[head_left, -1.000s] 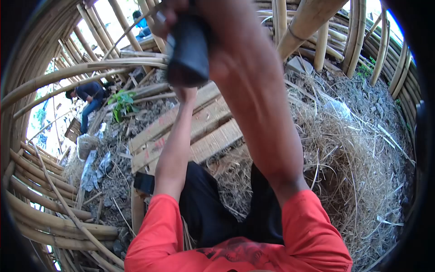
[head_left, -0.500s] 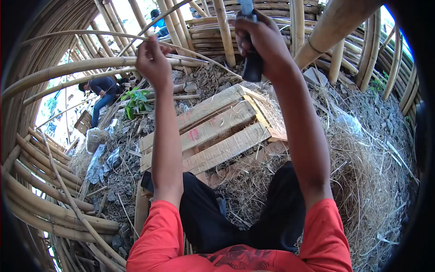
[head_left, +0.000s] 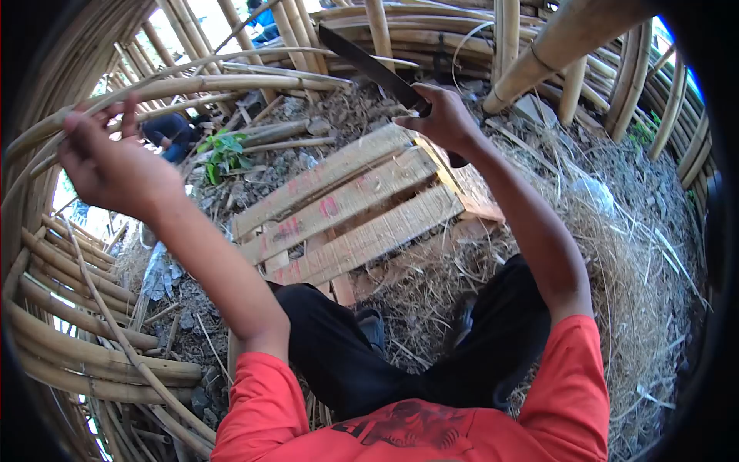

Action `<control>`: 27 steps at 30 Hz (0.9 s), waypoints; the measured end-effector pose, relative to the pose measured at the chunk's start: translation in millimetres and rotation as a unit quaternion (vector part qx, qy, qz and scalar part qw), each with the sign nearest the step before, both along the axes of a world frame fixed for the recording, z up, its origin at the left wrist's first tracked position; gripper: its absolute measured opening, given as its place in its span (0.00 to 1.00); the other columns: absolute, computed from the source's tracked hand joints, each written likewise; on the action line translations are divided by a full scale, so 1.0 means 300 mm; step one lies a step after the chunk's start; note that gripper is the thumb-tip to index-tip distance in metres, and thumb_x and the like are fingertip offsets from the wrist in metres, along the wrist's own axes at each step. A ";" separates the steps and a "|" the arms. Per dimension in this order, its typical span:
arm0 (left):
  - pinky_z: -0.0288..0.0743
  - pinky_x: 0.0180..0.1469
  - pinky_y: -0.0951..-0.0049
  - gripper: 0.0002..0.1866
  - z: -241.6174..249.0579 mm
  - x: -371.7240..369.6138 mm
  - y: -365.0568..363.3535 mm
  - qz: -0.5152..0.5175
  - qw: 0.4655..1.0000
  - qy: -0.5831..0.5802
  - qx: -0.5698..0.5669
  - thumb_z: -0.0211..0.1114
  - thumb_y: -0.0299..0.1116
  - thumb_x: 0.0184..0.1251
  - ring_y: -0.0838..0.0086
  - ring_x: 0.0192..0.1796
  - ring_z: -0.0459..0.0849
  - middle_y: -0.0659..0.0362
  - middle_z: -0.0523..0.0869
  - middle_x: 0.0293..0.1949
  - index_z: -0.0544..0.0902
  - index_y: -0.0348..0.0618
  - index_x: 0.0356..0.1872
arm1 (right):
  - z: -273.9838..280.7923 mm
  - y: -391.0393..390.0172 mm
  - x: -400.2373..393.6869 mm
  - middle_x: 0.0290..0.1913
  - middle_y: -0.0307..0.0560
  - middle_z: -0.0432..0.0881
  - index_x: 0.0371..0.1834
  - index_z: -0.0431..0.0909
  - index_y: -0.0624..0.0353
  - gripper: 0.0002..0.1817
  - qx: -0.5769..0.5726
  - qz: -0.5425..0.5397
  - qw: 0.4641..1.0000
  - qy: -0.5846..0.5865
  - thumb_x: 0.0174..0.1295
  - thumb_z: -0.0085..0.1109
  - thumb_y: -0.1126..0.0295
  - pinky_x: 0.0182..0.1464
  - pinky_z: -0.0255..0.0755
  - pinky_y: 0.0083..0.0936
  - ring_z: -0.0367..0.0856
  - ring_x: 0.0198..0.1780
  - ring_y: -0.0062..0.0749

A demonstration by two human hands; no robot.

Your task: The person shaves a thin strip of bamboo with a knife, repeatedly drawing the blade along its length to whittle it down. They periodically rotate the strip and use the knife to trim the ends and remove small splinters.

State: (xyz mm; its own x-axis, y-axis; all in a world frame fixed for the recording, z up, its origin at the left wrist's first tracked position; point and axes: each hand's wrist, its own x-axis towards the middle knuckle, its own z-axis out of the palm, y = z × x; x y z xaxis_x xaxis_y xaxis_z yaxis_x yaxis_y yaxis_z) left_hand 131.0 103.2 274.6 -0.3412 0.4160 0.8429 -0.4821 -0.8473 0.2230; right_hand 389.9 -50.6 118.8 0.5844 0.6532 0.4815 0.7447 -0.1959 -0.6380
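My right hand (head_left: 445, 122) is closed around the handle of a machete (head_left: 371, 68). Its long dark blade points up and to the left, above the wooden pallet. At the far left, my left hand (head_left: 115, 165) is raised with its fingers curled at a thin bamboo strip (head_left: 285, 51). The strip bends from the left wall across to the middle of the view. Some of the grip is hidden behind the fingers. Thicker bamboo poles (head_left: 231, 83) run just below the strip. Between my arms lies the slatted pallet (head_left: 339, 212), with pink marks on its boards.
A crouching person (head_left: 168, 131) is at the left, beyond a green plant (head_left: 223, 154). A thick bamboo post (head_left: 562, 50) slants in at upper right. Bent bamboo stalks (head_left: 92, 339) stack along the left side. Dry shavings (head_left: 616, 300) cover the ground at right.
My left hand has moved left and down along the bamboo strip. My right hand has come lower, and the machete's blade now points up-left in full view.
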 end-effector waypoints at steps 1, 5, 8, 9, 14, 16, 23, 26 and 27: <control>0.89 0.41 0.66 0.16 0.003 -0.021 0.023 0.025 1.000 -0.001 0.009 0.55 0.35 0.75 0.71 0.34 0.80 0.51 0.77 0.31 0.71 0.25 0.41 | -0.026 -0.018 0.009 0.37 0.56 0.83 0.49 0.80 0.60 0.26 -0.059 0.003 0.998 -0.006 0.47 0.73 0.59 0.46 0.74 0.37 0.83 0.42 0.45; 0.90 0.42 0.63 0.17 0.005 -0.085 0.112 0.084 0.996 0.013 0.040 0.56 0.33 0.73 0.67 0.33 0.82 0.48 0.78 0.29 0.71 0.21 0.36 | -0.190 -0.113 0.085 0.36 0.56 0.84 0.41 0.80 0.62 0.26 -0.207 -0.002 0.978 -0.026 0.46 0.72 0.52 0.45 0.73 0.40 0.83 0.41 0.48; 0.91 0.39 0.66 0.18 0.015 -0.096 0.143 0.113 0.993 0.002 0.034 0.58 0.30 0.71 0.65 0.33 0.83 0.45 0.79 0.31 0.74 0.15 0.34 | -0.314 -0.174 0.060 0.37 0.55 0.83 0.40 0.78 0.67 0.30 -0.275 -0.041 0.958 0.072 0.46 0.72 0.49 0.43 0.73 0.37 0.83 0.37 0.44; 0.91 0.38 0.67 0.18 0.024 -0.102 0.166 0.113 0.993 -0.001 0.032 0.59 0.29 0.71 0.65 0.33 0.84 0.44 0.80 0.32 0.75 0.14 0.34 | -0.388 -0.189 0.068 0.37 0.54 0.83 0.40 0.78 0.68 0.32 -0.290 -0.054 0.950 0.103 0.47 0.71 0.47 0.42 0.74 0.36 0.82 0.36 0.42; 0.80 0.23 0.86 0.17 0.054 -0.087 0.089 0.100 0.993 0.046 0.029 0.54 0.42 0.75 0.79 0.25 0.78 0.57 0.77 0.30 0.79 0.36 0.46 | -0.418 -0.287 -0.006 0.28 0.47 0.79 0.45 0.75 0.65 0.23 -0.243 -0.023 0.927 0.285 0.52 0.71 0.62 0.22 0.71 0.27 0.78 0.22 0.29; 0.80 0.22 0.86 0.18 0.046 -0.073 0.077 0.082 0.996 0.036 0.012 0.53 0.43 0.76 0.79 0.25 0.78 0.58 0.77 0.30 0.79 0.36 0.44 | -0.408 -0.327 0.008 0.27 0.45 0.78 0.48 0.74 0.64 0.21 -0.205 -0.009 0.914 0.349 0.53 0.67 0.66 0.21 0.72 0.25 0.77 0.21 0.27; 0.81 0.27 0.81 0.18 0.021 -0.046 0.087 0.046 0.999 0.020 0.000 0.51 0.45 0.77 0.79 0.28 0.77 0.59 0.75 0.29 0.75 0.38 0.38 | -0.381 -0.574 0.269 0.39 0.60 0.83 0.55 0.74 0.60 0.24 -0.241 -0.200 0.950 -0.026 0.55 0.64 0.67 0.46 0.73 0.40 0.83 0.43 0.51; 0.78 0.28 0.77 0.18 0.014 -0.067 0.119 0.062 0.996 0.054 0.023 0.51 0.46 0.77 0.75 0.29 0.77 0.58 0.75 0.29 0.75 0.38 0.39 | -0.353 -0.690 0.331 0.46 0.59 0.83 0.56 0.76 0.57 0.25 -0.299 -0.239 0.922 -0.056 0.53 0.64 0.64 0.51 0.72 0.44 0.81 0.50 0.52; 0.77 0.29 0.76 0.19 0.023 -0.056 0.125 0.059 0.997 0.047 0.024 0.52 0.46 0.77 0.74 0.28 0.77 0.58 0.75 0.28 0.75 0.38 0.39 | -0.376 -0.721 0.362 0.48 0.59 0.82 0.58 0.75 0.57 0.27 -0.296 -0.243 0.921 -0.075 0.52 0.65 0.64 0.52 0.73 0.43 0.81 0.51 0.52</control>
State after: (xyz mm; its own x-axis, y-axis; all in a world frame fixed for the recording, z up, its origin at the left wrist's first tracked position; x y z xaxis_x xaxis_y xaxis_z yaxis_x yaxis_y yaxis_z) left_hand 114.3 140.8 281.4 -0.3035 0.3364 0.8915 -0.3572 -0.9075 0.2208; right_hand 498.5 -266.8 5.9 0.8333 0.5051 0.2244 0.5476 -0.8099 -0.2103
